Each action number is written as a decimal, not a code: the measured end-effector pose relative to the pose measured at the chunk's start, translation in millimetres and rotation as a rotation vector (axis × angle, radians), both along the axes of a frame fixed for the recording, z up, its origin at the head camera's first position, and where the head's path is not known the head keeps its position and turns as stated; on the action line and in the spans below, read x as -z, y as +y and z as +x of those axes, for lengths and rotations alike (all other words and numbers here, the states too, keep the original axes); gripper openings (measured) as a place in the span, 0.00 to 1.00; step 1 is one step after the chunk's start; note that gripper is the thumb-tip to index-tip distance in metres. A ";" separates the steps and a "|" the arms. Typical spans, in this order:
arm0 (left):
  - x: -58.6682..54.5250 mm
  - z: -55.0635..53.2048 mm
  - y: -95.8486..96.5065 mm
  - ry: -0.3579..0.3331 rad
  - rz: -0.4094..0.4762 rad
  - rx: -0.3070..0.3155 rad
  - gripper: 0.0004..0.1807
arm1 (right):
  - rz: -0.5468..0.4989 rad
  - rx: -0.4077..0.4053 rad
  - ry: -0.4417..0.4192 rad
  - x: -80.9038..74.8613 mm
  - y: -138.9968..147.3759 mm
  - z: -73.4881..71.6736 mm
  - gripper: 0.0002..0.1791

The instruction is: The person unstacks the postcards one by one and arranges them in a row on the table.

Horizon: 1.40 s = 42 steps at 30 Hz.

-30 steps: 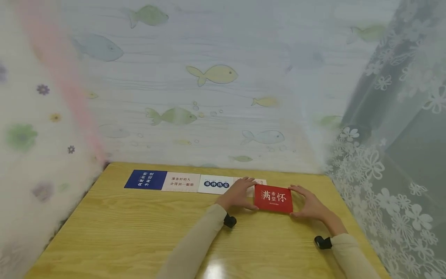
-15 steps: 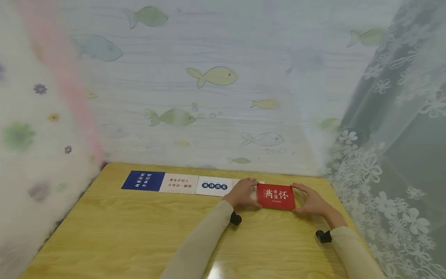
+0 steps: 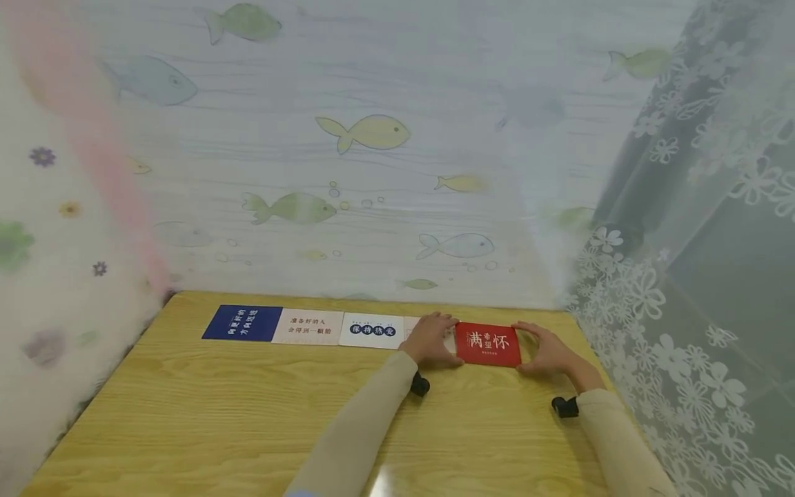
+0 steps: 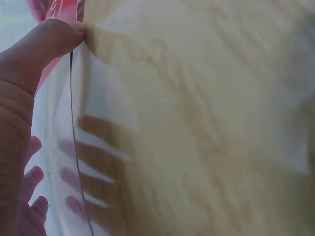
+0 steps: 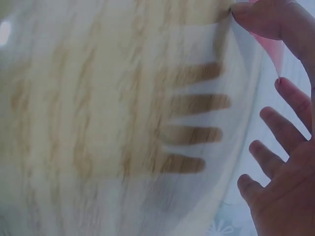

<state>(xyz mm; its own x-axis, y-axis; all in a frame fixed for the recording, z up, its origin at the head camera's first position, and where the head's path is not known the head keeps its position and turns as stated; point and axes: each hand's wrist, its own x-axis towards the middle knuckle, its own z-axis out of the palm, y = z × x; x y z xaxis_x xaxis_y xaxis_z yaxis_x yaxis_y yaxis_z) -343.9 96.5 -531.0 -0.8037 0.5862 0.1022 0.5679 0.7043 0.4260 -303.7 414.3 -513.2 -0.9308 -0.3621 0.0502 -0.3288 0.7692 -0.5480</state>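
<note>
A red card (image 3: 487,344) with white characters is held by both hands at the right end of a row of cards. My left hand (image 3: 431,340) holds its left side, thumb at the near corner and fingers at the far one. On the opposite side, my right hand (image 3: 548,352) grips the card between thumb and index finger, the other fingers spread in the right wrist view. A pale card (image 3: 410,327) is mostly hidden behind my left hand. Further left lie a white card (image 3: 371,330) with blue dots, a pale pink card (image 3: 307,326) and a dark blue card (image 3: 243,323).
The cards lie along the back of a wood-grain table (image 3: 236,414). Behind it hangs a fish-print curtain (image 3: 348,235), and a sheer flowered curtain (image 3: 695,345) falls along the right edge. A black wrist camera (image 3: 565,406) sits on the right sleeve.
Both hands have moved the red card slightly right and back, bringing it more in line with the row. The head view has shifted a little. The other cards stay in place.
</note>
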 end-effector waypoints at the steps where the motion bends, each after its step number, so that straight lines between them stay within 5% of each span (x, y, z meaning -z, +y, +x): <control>1: -1.3 -0.1 -0.2 -0.006 -0.003 -0.002 0.52 | -0.004 0.002 -0.010 0.1 0.0 -1.0 0.52; 30: 1.9 -22.3 33.3 0.004 -0.134 -0.049 0.52 | 0.141 0.058 -0.078 -14.4 9.1 -20.6 0.55; 42: -9.1 -13.6 33.4 -0.086 -0.126 -0.070 0.49 | 0.167 0.037 -0.125 -22.0 8.0 -25.0 0.55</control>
